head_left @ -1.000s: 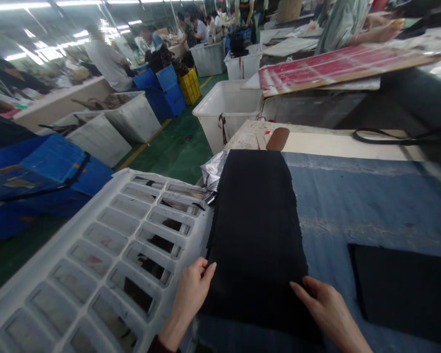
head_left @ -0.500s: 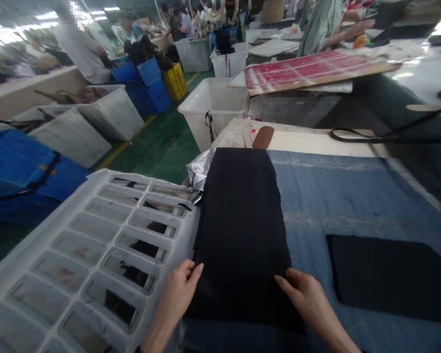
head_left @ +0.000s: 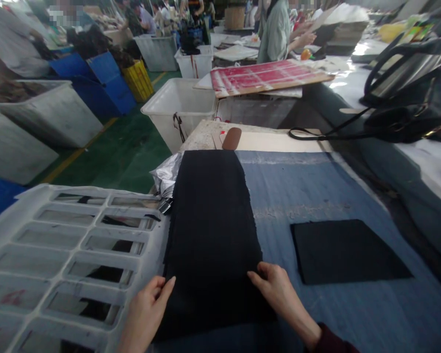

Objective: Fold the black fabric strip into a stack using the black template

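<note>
A long stack of black fabric pieces (head_left: 211, 220) lies on the blue denim-covered table (head_left: 316, 191), running away from me. My left hand (head_left: 147, 309) rests against the stack's near left edge, fingers together and stretched flat. My right hand (head_left: 279, 291) lies on the stack's near right edge, fingers curled slightly onto the cloth. A smaller black rectangular fabric piece (head_left: 345, 251) lies flat on the table to the right, apart from both hands.
A white slotted plastic crate (head_left: 69, 255) stands at my left against the table. A brown oval piece (head_left: 232, 138) and black strap (head_left: 316, 133) lie at the table's far end. A black handbag (head_left: 407, 103) sits at right. White bins (head_left: 180, 110), blue crates and people fill the background.
The view has swung to the right, bringing the handbag and more of the small black piece into sight. Both hands stay at the stack's near edges, hardly moved relative to it.
</note>
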Available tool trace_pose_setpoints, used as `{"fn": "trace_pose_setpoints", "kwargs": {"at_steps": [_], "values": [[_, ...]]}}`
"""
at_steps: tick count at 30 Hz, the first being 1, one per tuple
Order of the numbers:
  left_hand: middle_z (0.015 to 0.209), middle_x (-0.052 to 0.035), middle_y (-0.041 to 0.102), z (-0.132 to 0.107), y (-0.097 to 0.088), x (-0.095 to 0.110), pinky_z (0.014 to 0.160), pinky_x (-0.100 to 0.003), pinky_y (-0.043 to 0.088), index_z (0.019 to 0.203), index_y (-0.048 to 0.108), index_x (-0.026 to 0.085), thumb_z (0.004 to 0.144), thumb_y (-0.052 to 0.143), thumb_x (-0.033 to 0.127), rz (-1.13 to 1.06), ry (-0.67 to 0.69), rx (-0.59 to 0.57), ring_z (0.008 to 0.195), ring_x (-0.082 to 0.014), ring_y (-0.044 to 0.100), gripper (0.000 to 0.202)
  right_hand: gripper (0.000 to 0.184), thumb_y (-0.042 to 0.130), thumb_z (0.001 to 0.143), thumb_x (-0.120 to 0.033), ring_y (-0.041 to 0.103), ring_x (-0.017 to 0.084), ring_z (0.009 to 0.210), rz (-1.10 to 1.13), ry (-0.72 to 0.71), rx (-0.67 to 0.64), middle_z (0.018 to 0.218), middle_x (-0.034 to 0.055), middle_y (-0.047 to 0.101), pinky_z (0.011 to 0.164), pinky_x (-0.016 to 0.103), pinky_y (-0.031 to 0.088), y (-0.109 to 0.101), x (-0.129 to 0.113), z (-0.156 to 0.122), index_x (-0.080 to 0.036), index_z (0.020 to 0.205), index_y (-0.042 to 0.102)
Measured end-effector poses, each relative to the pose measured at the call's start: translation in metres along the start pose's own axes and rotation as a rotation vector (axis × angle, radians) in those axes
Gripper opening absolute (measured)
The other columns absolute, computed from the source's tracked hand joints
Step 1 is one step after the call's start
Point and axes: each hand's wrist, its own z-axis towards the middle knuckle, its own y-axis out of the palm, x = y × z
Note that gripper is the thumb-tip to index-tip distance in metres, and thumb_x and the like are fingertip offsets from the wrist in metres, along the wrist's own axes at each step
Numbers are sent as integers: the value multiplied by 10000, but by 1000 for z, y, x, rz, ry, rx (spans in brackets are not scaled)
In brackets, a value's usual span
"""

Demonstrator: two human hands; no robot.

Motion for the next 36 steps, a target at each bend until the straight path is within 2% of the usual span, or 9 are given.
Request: {"fn": "trace_pose_setpoints", "kwargs": {"at_steps": [10, 17, 22, 29, 36], "values": [[565, 36, 584, -1, 0, 11, 595, -244, 368, 728, 547, 240, 814, 420, 643, 85, -35, 19, 601, -170, 599, 432, 307, 524, 806, -373, 399, 104, 517, -20, 28, -1, 530, -33, 439, 503, 247, 231, -6, -7, -1, -198, 577, 421], [564, 29, 581, 1, 0, 9, 589, -250, 370, 710, 552, 234, 815, 437, 633, 62, -34, 1, 598, -177, 595, 429, 306, 524, 800, -361, 418, 108, 519, -54, 14, 32, 520, -29, 455, 511, 254, 229, -5, -8, -1, -198, 564, 417], [541, 36, 517, -5, -3, 16, 565, -251, 331, 682, 529, 212, 854, 436, 549, 24, 37, 73, 558, -156, 542, 389, 337, 481, 820, -437, 437, 119, 509, -111, -29, -3, 517, -29, 467, 505, 255, 251, 1, 3, 0, -208, 581, 416], [524, 46, 476, -5, -5, 19, 538, -252, 286, 686, 527, 195, 856, 468, 501, -33, 8, 113, 531, -136, 492, 356, 422, 419, 798, -567, 454, 138, 489, -143, -63, -35, 497, -26, 444, 507, 271, 282, 10, 17, 10, -214, 572, 458], [529, 49, 482, -5, -2, 13, 535, -250, 288, 688, 531, 193, 837, 497, 513, -107, 4, 109, 531, -136, 494, 354, 417, 428, 778, -576, 458, 140, 477, -151, -44, -41, 489, -26, 438, 499, 273, 289, 10, 17, 11, -217, 567, 452]]}}
